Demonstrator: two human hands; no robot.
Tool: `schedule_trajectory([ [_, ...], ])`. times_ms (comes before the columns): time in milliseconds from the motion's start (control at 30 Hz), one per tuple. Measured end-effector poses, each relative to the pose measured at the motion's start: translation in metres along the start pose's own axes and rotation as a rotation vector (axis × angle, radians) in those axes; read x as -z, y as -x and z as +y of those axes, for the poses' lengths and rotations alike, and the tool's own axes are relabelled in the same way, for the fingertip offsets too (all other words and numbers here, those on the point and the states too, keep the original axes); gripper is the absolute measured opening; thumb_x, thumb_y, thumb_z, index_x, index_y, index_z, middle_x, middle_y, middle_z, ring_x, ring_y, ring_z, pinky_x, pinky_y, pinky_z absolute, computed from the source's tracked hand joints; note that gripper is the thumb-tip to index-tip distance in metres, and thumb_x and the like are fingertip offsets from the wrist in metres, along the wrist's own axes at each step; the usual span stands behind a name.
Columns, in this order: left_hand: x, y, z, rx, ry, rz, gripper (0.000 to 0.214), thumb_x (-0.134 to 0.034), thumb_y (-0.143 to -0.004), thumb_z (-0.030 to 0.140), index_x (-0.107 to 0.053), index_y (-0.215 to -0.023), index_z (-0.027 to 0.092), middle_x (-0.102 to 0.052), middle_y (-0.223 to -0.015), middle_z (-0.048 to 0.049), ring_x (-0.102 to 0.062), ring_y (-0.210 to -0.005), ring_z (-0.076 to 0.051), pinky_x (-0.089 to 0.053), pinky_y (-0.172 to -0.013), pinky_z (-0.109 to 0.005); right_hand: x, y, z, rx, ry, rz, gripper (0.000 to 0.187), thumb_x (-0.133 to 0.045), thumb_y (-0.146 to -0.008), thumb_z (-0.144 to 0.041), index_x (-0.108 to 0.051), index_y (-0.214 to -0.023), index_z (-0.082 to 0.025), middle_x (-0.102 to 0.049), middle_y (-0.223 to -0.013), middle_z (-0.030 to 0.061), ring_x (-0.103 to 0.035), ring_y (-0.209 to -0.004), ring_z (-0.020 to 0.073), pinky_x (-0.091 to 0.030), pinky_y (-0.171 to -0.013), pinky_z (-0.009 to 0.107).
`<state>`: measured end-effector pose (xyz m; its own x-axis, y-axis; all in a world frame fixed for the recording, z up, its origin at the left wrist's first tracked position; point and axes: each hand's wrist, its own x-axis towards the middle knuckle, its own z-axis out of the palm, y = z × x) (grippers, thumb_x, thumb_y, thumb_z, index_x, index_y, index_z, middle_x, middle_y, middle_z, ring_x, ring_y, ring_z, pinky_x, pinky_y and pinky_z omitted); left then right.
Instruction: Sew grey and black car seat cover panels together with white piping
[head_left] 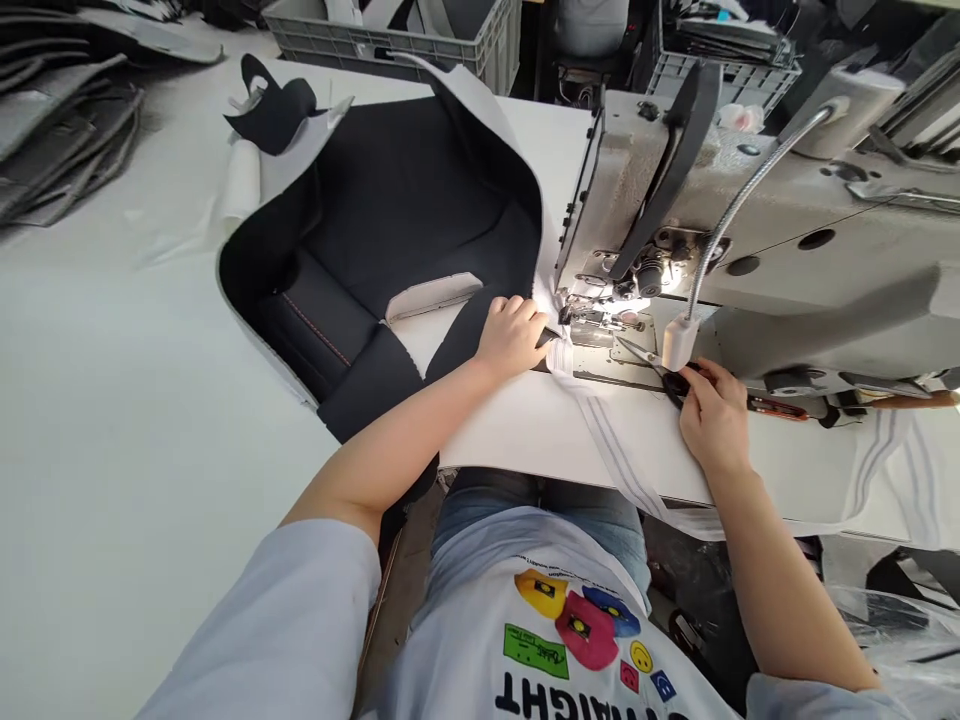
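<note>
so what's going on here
A person sits at an industrial sewing machine. Their left hand presses the edge of a black seat cover by the presser foot, where a white striped strip lies. Their right hand grips scissors on the machine bed, blades toward the presser foot.

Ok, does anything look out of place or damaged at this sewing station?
Nothing looks damaged. The left hand holds the black cover at the foot of the sewing machine, and the right hand holds scissors on the bed. Only the white strip trails off the front edge of the table, which seems ordinary slack.
</note>
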<state>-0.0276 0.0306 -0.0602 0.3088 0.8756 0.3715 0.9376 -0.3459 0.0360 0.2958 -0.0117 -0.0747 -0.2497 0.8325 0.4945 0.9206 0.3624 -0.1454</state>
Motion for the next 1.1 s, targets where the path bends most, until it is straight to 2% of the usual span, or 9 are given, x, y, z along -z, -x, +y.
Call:
schedule_trajectory([
  [133,-0.001,-0.005,0.004,0.008,0.003,-0.014,0.019,-0.057,-0.085,0.028,-0.068,-0.095,0.016,-0.064,-0.095,-0.0115,-0.054,-0.096,-0.029,-0.039,-0.083,-0.042,0.005,-0.011,-0.001,-0.049,0.089,-0.078,0.038,-0.038,-0.094,-0.026,-0.067,-0.117,-0.019,-0.067,-0.107,0.0135,-0.059,-0.098,0.0300,-0.047,-0.086,0.045],
  [267,0.004,-0.013,0.011,-0.027,-0.021,-0.141,0.022,-0.046,-0.086,0.012,-0.067,-0.093,0.011,-0.064,-0.095,-0.0152,-0.055,-0.096,-0.029,-0.039,-0.072,-0.039,0.020,-0.037,0.006,0.069,0.060,-0.409,0.032,-0.048,-0.090,-0.032,-0.067,-0.111,-0.017,-0.067,-0.097,0.0141,-0.059,-0.087,0.0264,-0.046,-0.074,0.036],
  [400,0.026,0.019,0.008,-0.065,-0.030,-0.197,0.025,-0.042,-0.084,0.004,-0.066,-0.086,0.011,-0.064,-0.087,-0.0146,-0.057,-0.090,-0.027,-0.040,-0.070,-0.037,0.035,-0.040,0.001,0.183,0.087,-0.538,0.037,-0.051,-0.090,-0.029,-0.063,-0.123,-0.016,-0.068,-0.094,0.0131,-0.061,-0.082,0.0254,-0.046,-0.067,0.034],
  [567,0.065,0.093,-0.001,-0.020,-0.080,-0.260,0.014,-0.052,-0.083,0.013,-0.066,-0.086,0.013,-0.064,-0.085,-0.0115,-0.057,-0.083,-0.026,-0.045,-0.069,-0.037,0.049,-0.010,-0.054,0.503,-0.307,-0.382,0.037,-0.043,-0.097,-0.024,-0.056,-0.131,-0.019,-0.067,-0.111,0.0101,-0.064,-0.097,0.0201,-0.052,-0.082,0.031],
  [733,0.091,0.095,-0.009,-0.089,-0.041,-0.447,0.017,-0.063,-0.082,0.029,-0.067,-0.090,0.015,-0.066,-0.091,-0.0087,-0.059,-0.090,-0.026,-0.047,-0.071,-0.035,0.050,-0.011,-0.110,0.859,-0.251,-0.581,0.034,-0.048,-0.096,-0.022,-0.061,-0.127,-0.022,-0.067,-0.098,0.0088,-0.062,-0.084,0.0194,-0.050,-0.067,0.030],
  [800,0.097,0.087,-0.006,-0.138,-0.063,-0.493,0.016,-0.065,-0.081,0.028,-0.067,-0.087,0.014,-0.066,-0.090,-0.0096,-0.059,-0.090,-0.026,-0.047,-0.071,-0.035,0.045,-0.019,-0.099,0.767,-0.142,-0.594,0.035,-0.049,-0.094,-0.024,-0.061,-0.127,-0.021,-0.066,-0.095,0.0088,-0.061,-0.077,0.0192,-0.046,-0.058,0.029],
  [900,0.098,0.076,0.009,-0.259,-0.155,-0.372,0.015,-0.058,-0.084,0.018,-0.068,-0.094,0.012,-0.065,-0.108,-0.0153,-0.056,-0.105,-0.029,-0.046,-0.085,-0.040,0.040,-0.021,-0.056,0.573,-0.047,-0.506,0.036,-0.047,-0.096,-0.027,-0.059,-0.129,-0.020,-0.065,-0.098,0.0103,-0.060,-0.076,0.0205,-0.044,-0.053,0.030],
  [1000,0.085,0.058,0.023,-0.365,-0.119,-0.279,0.025,-0.050,-0.085,0.007,-0.069,-0.101,0.013,-0.063,-0.120,-0.0164,-0.054,-0.113,-0.030,-0.042,-0.093,-0.044,0.043,-0.010,-0.021,0.580,-0.153,-0.472,0.039,-0.045,-0.097,-0.024,-0.052,-0.135,-0.020,-0.063,-0.108,0.0118,-0.061,-0.092,0.0229,-0.052,-0.071,0.033],
  [1100,0.064,0.029,0.017,-0.318,0.032,-0.368,0.019,-0.052,-0.084,0.009,-0.070,-0.081,0.014,-0.068,-0.105,-0.0127,-0.059,-0.104,-0.029,-0.044,-0.088,-0.043,0.046,0.003,-0.013,0.582,-0.282,-0.412,0.045,-0.046,-0.096,-0.020,-0.045,-0.141,-0.024,-0.064,-0.111,0.0094,-0.061,-0.100,0.0224,-0.052,-0.089,0.037],
])
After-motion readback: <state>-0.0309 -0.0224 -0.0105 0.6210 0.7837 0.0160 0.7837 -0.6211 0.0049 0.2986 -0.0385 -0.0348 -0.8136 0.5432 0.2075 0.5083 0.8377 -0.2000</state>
